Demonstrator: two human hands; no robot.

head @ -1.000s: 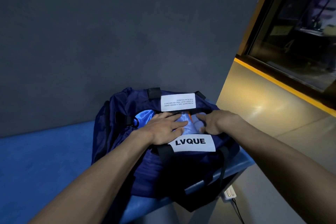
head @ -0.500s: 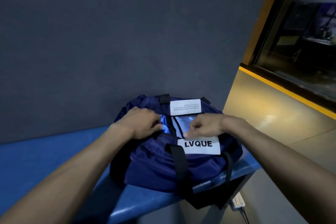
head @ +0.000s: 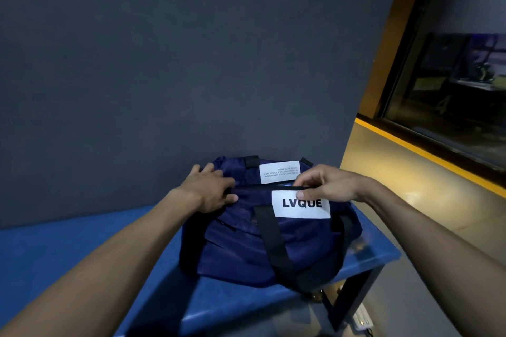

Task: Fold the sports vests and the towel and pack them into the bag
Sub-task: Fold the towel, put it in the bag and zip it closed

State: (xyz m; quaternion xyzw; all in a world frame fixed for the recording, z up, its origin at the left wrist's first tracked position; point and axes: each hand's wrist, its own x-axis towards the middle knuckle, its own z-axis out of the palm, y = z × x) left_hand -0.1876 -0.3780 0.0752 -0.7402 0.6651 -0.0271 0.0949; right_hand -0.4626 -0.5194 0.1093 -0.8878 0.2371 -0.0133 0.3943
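A navy duffel bag (head: 235,241) with black straps and a white LVQUE label sits at the right end of a blue bench (head: 82,249). Its top opening is nearly closed; only a thin sliver of light blue cloth shows under the zip line. My left hand (head: 210,191) grips the bag's left end, fingers curled over the fabric. My right hand (head: 325,186) pinches something small at the zip line above the label, thumb and fingertips together. The vests and towel are hidden inside the bag.
A dark grey wall (head: 164,63) rises right behind the bench. To the right lie a tan floor (head: 410,186), a yellow sill and a dark window (head: 451,76). A white power strip (head: 362,319) lies on the floor under the bench's right end.
The bag's opening has gone from wide, with light blue cloth showing, to almost closed. My left hand moved to the bag's left end; my right hand travelled right along the zip line.
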